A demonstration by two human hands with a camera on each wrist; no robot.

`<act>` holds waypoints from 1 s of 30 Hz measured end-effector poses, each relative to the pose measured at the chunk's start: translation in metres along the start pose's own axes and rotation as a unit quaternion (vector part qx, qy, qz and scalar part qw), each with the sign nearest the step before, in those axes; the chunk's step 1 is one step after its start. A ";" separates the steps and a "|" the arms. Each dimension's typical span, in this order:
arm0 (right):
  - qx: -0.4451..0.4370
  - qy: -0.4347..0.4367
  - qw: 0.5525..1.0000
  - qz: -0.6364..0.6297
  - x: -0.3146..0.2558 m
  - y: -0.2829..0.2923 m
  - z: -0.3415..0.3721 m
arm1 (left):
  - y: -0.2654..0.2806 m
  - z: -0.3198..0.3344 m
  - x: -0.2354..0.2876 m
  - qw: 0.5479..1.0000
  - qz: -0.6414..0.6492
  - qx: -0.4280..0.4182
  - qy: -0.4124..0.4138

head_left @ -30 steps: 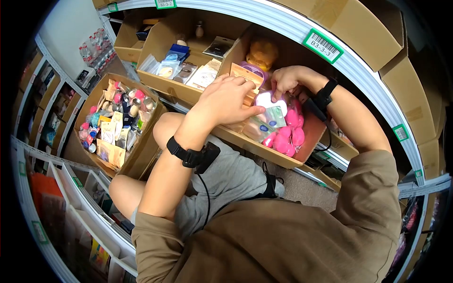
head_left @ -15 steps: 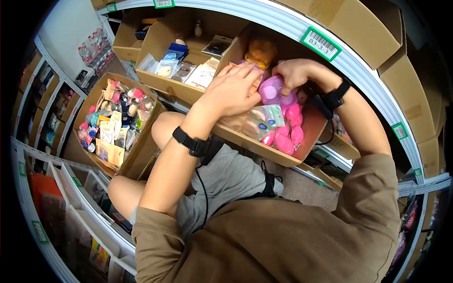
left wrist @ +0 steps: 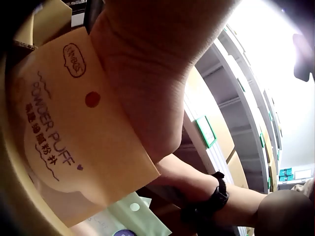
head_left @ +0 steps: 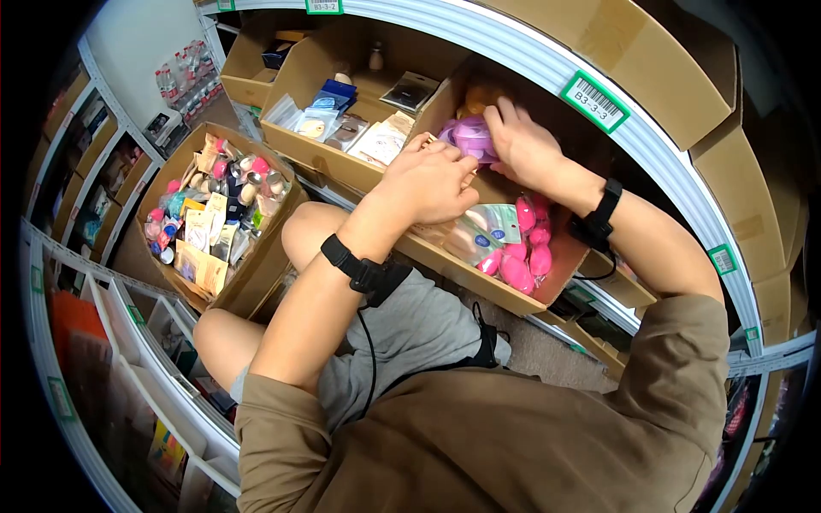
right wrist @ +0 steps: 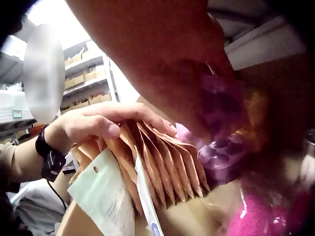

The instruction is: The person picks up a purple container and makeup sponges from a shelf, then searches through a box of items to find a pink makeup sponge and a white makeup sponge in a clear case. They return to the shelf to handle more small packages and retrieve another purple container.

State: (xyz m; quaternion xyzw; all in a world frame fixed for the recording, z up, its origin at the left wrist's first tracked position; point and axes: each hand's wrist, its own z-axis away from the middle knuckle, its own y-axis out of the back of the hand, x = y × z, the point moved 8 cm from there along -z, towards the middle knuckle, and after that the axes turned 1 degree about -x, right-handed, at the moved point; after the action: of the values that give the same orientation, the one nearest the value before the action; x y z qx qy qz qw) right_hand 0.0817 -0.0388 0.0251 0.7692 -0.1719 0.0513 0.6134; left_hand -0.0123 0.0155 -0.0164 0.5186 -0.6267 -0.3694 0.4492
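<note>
In the right wrist view my left hand (right wrist: 93, 123) lies over a row of upright brown paper packets (right wrist: 167, 167), its fingers bent over their top edges. One packet (left wrist: 64, 123) printed "POWDER PUFF" fills the left wrist view beside that hand. My right hand (head_left: 530, 150) is at the purple packs (head_left: 469, 138) at the back of the bin, its fingers partly bent against them; the fingertips' hold is hidden. Pale green packets (head_left: 492, 224) and bagged pink sponges (head_left: 517, 272) lie at the bin's front.
Left of this bin, another cardboard bin (head_left: 321, 156) holds flat packets. A cardboard box (head_left: 256, 282) of mixed sponges and packets stands at the left. The shelf beam (head_left: 513, 47) runs above the bins. An orange pack (head_left: 483, 96) sits at the back.
My right hand has moved back and left with the purple packs, away from the pink sponges. My left hand stays over the brown packets. The head view has shifted slightly.
</note>
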 end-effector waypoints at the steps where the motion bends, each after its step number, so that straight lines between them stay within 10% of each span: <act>1: -0.056 -0.021 0.998 -0.014 -0.001 -0.005 -0.004 | 0.001 0.001 0.001 1.000 0.000 0.000 -0.001; 20: -0.105 -0.055 0.991 -0.069 0.017 -0.025 -0.041 | 0.032 0.081 0.025 0.988 -0.042 0.130 -0.065; 25: -0.433 -0.124 0.881 -0.144 -0.006 0.004 0.019 | 0.018 0.072 0.011 0.993 -0.035 0.109 -0.036; 30: -0.443 -0.041 0.884 -0.143 -0.027 -0.034 0.042 | 0.003 0.052 0.007 0.991 -0.078 0.104 -0.025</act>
State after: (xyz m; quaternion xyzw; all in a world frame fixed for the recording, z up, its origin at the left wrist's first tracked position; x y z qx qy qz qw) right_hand 0.0624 -0.0675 -0.0240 0.4347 -0.0896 -0.1499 0.8835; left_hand -0.0631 0.0087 -0.0289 0.6006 -0.6302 -0.3490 0.3470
